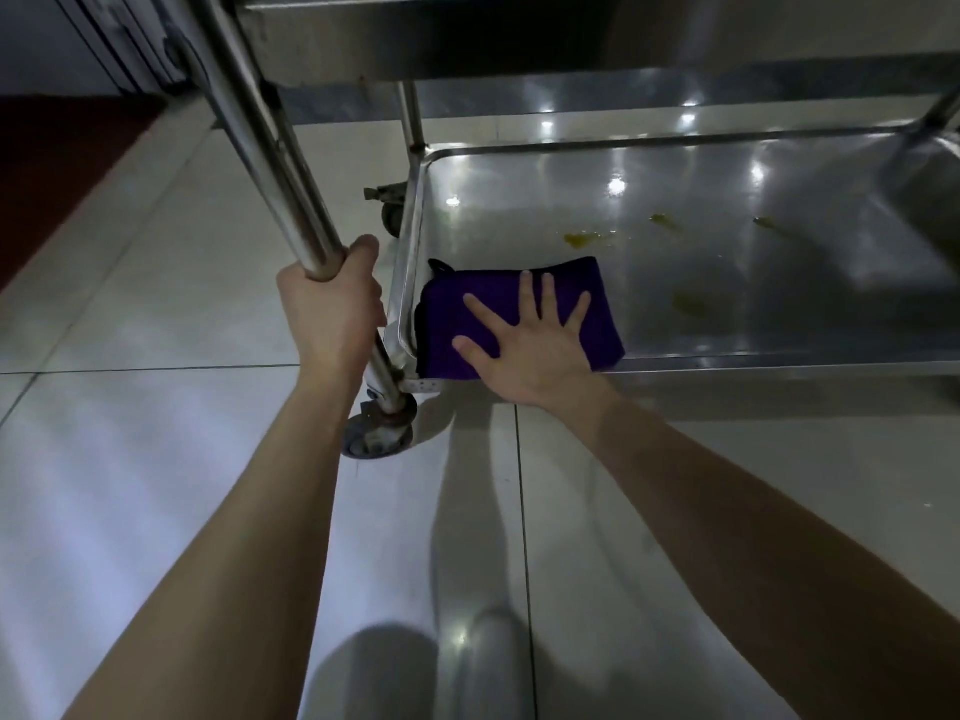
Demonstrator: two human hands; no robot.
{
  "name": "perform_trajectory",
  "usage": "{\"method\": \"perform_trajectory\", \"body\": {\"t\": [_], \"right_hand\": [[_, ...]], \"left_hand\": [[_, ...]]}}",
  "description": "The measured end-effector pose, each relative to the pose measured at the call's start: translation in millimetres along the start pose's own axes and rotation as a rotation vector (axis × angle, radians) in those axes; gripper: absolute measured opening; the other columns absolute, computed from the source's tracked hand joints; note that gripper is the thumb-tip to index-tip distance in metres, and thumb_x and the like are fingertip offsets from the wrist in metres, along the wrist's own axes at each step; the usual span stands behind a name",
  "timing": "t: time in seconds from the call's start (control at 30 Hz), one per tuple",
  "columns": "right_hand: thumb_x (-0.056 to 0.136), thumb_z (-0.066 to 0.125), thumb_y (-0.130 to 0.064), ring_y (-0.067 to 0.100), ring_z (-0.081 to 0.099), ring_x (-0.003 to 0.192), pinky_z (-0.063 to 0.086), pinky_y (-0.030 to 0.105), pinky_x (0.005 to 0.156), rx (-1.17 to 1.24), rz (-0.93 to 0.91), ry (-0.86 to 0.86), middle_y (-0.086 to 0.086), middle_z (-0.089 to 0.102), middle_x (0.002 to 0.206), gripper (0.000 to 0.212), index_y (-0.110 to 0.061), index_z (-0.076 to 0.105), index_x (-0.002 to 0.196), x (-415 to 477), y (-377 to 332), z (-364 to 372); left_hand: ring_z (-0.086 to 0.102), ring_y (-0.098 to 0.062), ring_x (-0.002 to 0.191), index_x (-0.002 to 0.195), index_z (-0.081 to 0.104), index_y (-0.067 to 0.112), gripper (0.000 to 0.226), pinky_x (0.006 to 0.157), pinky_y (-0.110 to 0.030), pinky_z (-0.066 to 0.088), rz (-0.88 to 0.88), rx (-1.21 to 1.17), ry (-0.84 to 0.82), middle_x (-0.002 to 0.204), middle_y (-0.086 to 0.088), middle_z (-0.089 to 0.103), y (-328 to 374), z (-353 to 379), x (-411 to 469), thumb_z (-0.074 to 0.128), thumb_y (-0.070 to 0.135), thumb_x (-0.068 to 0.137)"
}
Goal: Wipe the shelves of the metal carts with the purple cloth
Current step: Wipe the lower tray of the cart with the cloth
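The folded purple cloth (467, 324) lies in the near left corner of the metal cart's bottom shelf (753, 283). My right hand (535, 345) presses flat on the cloth with its fingers spread. My left hand (332, 309) grips the cart's near left upright post (270, 148). Several yellowish stains (587, 240) mark the shelf beyond and to the right of the cloth. A higher shelf (467, 39) overhangs at the top of the view.
The cart stands on a glossy tiled floor (156, 459). A caster wheel (376, 433) sits under the gripped post, another wheel (392, 215) farther back. A dark red strip (57, 163) runs along the left. A wall and door frame (104, 49) stand at far left.
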State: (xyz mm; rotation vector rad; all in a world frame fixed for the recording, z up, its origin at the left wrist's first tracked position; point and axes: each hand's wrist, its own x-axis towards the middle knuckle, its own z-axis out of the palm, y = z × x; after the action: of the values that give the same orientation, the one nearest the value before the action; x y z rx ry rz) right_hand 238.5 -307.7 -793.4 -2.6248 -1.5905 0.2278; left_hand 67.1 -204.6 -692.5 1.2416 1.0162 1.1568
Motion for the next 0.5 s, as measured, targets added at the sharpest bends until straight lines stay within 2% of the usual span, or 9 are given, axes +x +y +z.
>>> {"method": "perform_trajectory", "body": {"t": [0.1, 0.23, 0.37, 0.5], "right_hand": [[0.088, -0.001, -0.094, 0.046, -0.022, 0.162, -0.018, 0.081, 0.116, -0.010, -0.034, -0.011, 0.019, -0.019, 0.178, 0.084, -0.060, -0.006, 0.164, 23.5, -4.9, -1.7], [0.091, 0.006, -0.094, 0.043, -0.024, 0.162, -0.020, 0.080, 0.117, 0.008, -0.005, -0.038, 0.015, -0.019, 0.178, 0.081, -0.062, -0.002, 0.165, 83.7, 6.2, -18.9], [0.094, 0.011, -0.092, 0.046, -0.023, 0.161, -0.019, 0.082, 0.116, 0.010, 0.038, -0.072, 0.018, -0.017, 0.178, 0.082, -0.057, 0.001, 0.167, 149.3, -1.4, -33.1], [0.096, 0.013, -0.089, 0.049, -0.020, 0.161, -0.016, 0.084, 0.115, -0.012, 0.056, -0.065, 0.021, -0.015, 0.178, 0.082, -0.052, 0.002, 0.169, 160.5, -19.4, -33.7]], "left_hand": [[0.028, -0.021, 0.048, 0.057, 0.038, 0.026, 0.043, 0.049, -0.030, 0.032, 0.006, -0.006, -0.008, 0.054, 0.000, 0.031, 0.0, 1.3, -2.1, 0.070, 0.020, 0.085], [0.027, -0.021, 0.045, 0.061, 0.036, 0.024, 0.041, 0.047, -0.030, 0.029, 0.021, -0.036, 0.040, 0.054, -0.001, 0.028, -6.3, 3.4, -1.9, 0.068, 0.017, 0.086], [0.024, -0.022, 0.047, 0.057, 0.030, 0.028, 0.045, 0.047, -0.033, 0.025, 0.048, -0.038, 0.061, 0.055, -0.004, 0.025, -11.7, 6.6, 0.0, 0.065, 0.016, 0.084], [0.024, -0.020, 0.044, 0.051, 0.032, 0.031, 0.047, 0.048, -0.030, 0.026, 0.060, -0.047, 0.062, 0.052, 0.002, 0.025, -10.6, 8.8, -0.4, 0.063, 0.017, 0.083]]}}
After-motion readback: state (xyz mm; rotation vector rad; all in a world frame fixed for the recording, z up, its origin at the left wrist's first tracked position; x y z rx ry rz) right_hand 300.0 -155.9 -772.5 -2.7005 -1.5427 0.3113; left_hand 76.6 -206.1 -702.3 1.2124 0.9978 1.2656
